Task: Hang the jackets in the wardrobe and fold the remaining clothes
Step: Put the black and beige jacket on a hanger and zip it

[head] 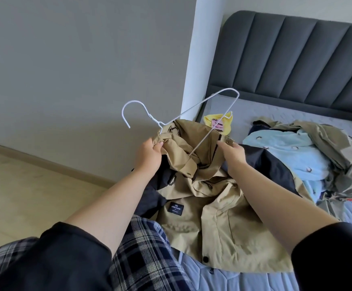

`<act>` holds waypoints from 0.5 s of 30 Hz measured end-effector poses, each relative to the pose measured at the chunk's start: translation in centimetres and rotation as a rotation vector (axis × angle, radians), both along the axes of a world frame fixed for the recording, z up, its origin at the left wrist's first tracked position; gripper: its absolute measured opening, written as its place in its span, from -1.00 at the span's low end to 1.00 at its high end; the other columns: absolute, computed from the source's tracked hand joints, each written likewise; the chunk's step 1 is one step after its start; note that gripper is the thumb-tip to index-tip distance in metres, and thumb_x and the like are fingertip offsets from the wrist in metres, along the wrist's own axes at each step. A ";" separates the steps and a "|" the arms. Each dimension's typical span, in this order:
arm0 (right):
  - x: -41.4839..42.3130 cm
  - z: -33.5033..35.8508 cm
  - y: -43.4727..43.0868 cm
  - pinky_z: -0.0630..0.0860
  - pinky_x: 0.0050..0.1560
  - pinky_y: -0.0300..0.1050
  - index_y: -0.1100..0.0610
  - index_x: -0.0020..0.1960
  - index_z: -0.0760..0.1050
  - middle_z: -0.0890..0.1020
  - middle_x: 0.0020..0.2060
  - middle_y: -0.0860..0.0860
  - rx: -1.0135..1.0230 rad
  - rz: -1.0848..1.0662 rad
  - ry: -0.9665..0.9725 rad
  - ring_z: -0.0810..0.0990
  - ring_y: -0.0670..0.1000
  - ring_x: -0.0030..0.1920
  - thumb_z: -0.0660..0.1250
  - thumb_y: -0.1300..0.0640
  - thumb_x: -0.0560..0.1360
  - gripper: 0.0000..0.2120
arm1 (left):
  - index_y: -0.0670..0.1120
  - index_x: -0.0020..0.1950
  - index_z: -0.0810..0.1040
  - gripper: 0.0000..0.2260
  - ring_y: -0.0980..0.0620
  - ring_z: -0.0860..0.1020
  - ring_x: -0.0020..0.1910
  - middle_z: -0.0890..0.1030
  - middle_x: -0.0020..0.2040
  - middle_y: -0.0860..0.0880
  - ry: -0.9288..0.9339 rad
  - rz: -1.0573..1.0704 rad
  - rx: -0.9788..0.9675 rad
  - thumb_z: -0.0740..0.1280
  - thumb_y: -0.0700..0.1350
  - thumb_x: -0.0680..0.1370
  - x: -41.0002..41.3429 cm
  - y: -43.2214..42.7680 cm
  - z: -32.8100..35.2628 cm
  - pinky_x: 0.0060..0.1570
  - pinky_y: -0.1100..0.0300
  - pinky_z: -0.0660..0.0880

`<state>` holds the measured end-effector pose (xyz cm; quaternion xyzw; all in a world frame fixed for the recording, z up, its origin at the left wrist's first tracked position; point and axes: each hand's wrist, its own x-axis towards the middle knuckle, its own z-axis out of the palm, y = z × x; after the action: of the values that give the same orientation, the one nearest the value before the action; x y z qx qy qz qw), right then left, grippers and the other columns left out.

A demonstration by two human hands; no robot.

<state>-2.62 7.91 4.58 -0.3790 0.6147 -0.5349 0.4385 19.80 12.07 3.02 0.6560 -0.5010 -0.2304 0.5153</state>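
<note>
Fingers of the left hand [149,153] pinch the jacket [210,208] collar beside the hanger [200,131] neck; the right hand [232,154] grips the opposite collar edge. Hanger's lower arm is hidden inside the jacket, which lies at the bed [244,278] near edge. Behind, a clothes pile [301,156] and a yellow item [219,122], partly covered.

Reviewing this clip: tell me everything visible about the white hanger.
The white hanger is thin wire, apparently coated, with an open curved hook at upper left and a twisted neck. It is tilted, hook toward the wall, one shoulder end raised toward the headboard. Its lower part runs into the collar opening of the tan jacket. The left hand grips the collar just below the neck; the right hand holds the collar's other side. Whether either hand touches the wire cannot be told.
</note>
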 end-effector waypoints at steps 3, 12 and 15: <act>-1.4 1.4 -0.9 0.49 -0.01 -0.10 0.18 -0.15 0.56 0.61 -0.16 0.10 0.008 -0.124 0.155 0.58 0.12 0.02 0.32 0.11 0.53 -0.84 | -0.15 -0.07 0.46 -0.90 -0.17 0.52 0.02 0.57 -0.08 -0.12 -0.040 -0.005 0.025 0.23 -0.16 0.61 0.7 0.4 0.2 -0.10 0.18 0.29; -5.6 5.9 -1.3 0.34 -0.09 -0.14 0.22 -0.11 0.51 0.55 -0.23 0.08 -0.089 -0.285 0.373 0.50 0.10 -0.09 0.19 0.08 0.59 -0.76 | -0.21 -0.05 0.47 -0.90 -0.26 0.51 0.03 0.58 0.02 -0.27 -0.453 0.014 0.141 0.21 -0.21 0.61 3.9 1.7 0.0 -0.16 0.14 0.24; -2.5 6.8 -1.1 0.37 -0.17 -0.13 0.17 -0.31 0.40 0.49 -0.35 0.03 -0.136 -0.219 0.375 0.47 0.06 -0.21 0.17 0.08 0.60 -0.67 | -0.22 0.00 0.48 -0.88 -0.27 0.52 0.03 0.59 0.02 -0.26 -0.515 0.031 0.139 0.21 -0.19 0.60 2.9 1.4 0.0 -0.10 0.08 0.35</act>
<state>-5.15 6.79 11.39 -0.4314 0.6854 -0.5399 0.2294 22.69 13.51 3.02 0.7345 -0.5886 -0.0819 0.3277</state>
